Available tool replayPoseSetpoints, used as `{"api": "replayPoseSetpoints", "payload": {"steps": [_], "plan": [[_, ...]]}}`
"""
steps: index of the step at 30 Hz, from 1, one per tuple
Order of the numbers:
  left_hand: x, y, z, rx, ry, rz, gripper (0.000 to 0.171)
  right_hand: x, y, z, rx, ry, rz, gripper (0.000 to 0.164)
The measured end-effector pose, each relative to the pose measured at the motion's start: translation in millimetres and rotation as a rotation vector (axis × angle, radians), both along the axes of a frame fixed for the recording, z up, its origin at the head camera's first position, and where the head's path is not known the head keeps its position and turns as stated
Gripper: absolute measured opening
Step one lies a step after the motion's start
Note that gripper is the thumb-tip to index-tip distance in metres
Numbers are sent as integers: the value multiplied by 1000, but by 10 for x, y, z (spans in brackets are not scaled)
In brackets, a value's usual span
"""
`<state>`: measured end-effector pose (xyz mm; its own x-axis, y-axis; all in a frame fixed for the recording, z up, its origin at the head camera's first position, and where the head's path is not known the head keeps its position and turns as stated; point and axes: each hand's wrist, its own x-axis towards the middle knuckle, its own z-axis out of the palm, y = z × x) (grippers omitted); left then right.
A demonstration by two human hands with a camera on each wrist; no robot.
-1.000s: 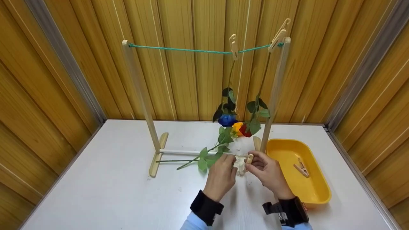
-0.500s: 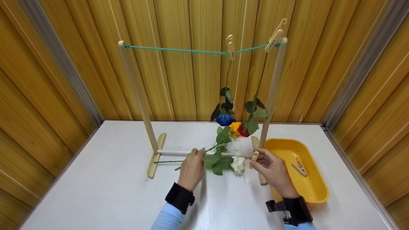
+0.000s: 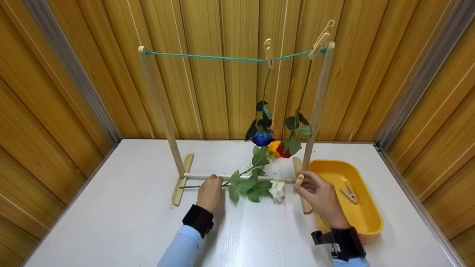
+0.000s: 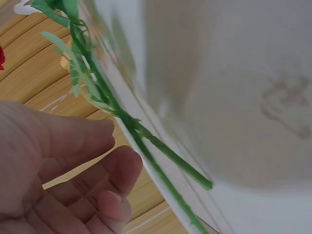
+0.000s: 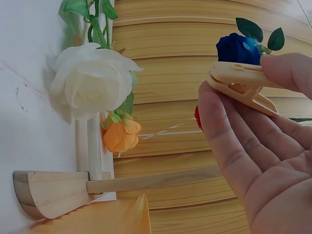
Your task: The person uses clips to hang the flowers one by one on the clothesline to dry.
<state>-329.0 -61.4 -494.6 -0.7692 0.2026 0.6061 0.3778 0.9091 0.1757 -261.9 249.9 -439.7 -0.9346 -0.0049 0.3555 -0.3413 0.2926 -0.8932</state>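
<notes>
My left hand (image 3: 210, 193) is close by the crossed green stems (image 4: 163, 168) of two roses. Its thumb and fingers are slightly bent, with a gap between them and nothing held. The white rose (image 3: 277, 190) lies on the table with its bloom to the right; the orange-yellow rose (image 3: 274, 148) lies behind it, its stem crossing the other. In my right hand (image 3: 322, 198), thumb and fingers pinch a pale clothespin (image 5: 243, 83), above the right foot of the wooden stand.
A blue rose (image 3: 262, 138) and a red rose (image 3: 284, 150) hang upside down from clothespins on the green cord (image 3: 207, 57) of the wooden stand (image 3: 161, 107). At right sits a yellow tray (image 3: 365, 218) with a loose clothespin (image 3: 349, 194) in it.
My left hand has moved left from beside the white bloom, along the leaves to the stem ends. My right hand has shifted slightly right, still pinching the clothespin.
</notes>
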Motion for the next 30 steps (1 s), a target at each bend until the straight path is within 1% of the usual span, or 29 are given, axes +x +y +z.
{"api": "replayPoseSetpoints", "payload": {"steps": [4, 8, 14, 18, 21, 26, 30], "plan": [[-34, -16, -55, -12, 13, 24, 15, -6, 7, -15, 10, 16, 3, 34], [-70, -16, -92, -30, 7, 51, 14, -13, 11, -26, 16, 14, -1, 34], [-119, -20, -94, -50, -22, 71, 14, -12, 12, -28, -2, 10, 8, 34], [-132, -39, -45, -37, -52, 58, 16, -7, 4, -17, -3, 9, 7, 34], [-139, -55, 3, -24, -63, 34, 17, -6, 2, -9, 1, 12, -2, 34], [-139, -58, 106, -49, -32, 1, 16, -9, 14, -12, 0, 24, -7, 34], [-98, -37, 208, -72, -31, -22, 18, -11, 29, -26, -20, 27, 6, 34]]}}
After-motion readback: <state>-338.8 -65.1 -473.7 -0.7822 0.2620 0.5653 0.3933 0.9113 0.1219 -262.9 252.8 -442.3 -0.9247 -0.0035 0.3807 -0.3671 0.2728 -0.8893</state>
